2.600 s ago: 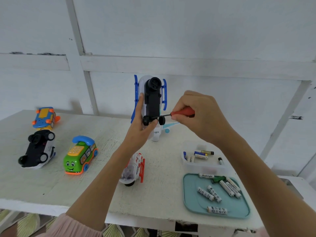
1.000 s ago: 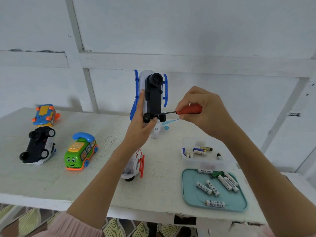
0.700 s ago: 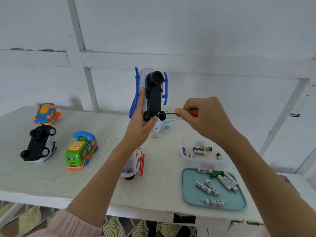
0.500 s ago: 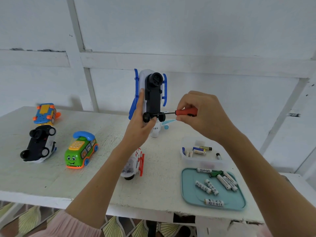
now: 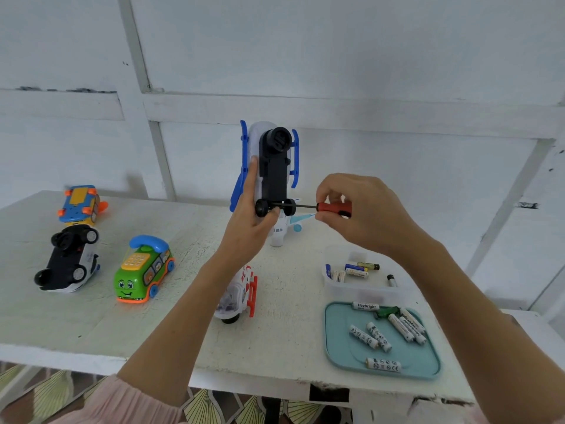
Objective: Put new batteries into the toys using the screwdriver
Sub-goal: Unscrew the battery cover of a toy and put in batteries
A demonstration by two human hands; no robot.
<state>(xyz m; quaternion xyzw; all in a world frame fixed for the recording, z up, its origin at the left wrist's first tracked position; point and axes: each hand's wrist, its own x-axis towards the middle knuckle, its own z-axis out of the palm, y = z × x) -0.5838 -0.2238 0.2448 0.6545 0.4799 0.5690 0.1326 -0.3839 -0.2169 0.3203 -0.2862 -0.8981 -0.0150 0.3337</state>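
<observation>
My left hand (image 5: 244, 221) grips a white and blue toy vehicle (image 5: 273, 166) held upright above the table, its black underside facing me. My right hand (image 5: 360, 209) pinches the red handle of a screwdriver (image 5: 331, 207). The thin shaft runs left, level, to the underside near the two black wheels. Several white batteries (image 5: 379, 336) lie on a teal tray (image 5: 342, 356) at the front right. More batteries (image 5: 356, 269) sit in a clear box (image 5: 357, 290) behind the tray.
On the white table (image 5: 183, 325) stand a green phone-bus toy (image 5: 143, 269), a black and white car on its side (image 5: 68, 260) and a blue and orange toy (image 5: 81, 203) at the left. A white and red toy (image 5: 241, 293) lies under my left forearm. A white airplane toy (image 5: 282, 229) stands behind my hands.
My right hand's fingers have shifted on the red handle, covering and uncovering it while the tip stays at the toy's underside. The left hand and toy held nearly still.
</observation>
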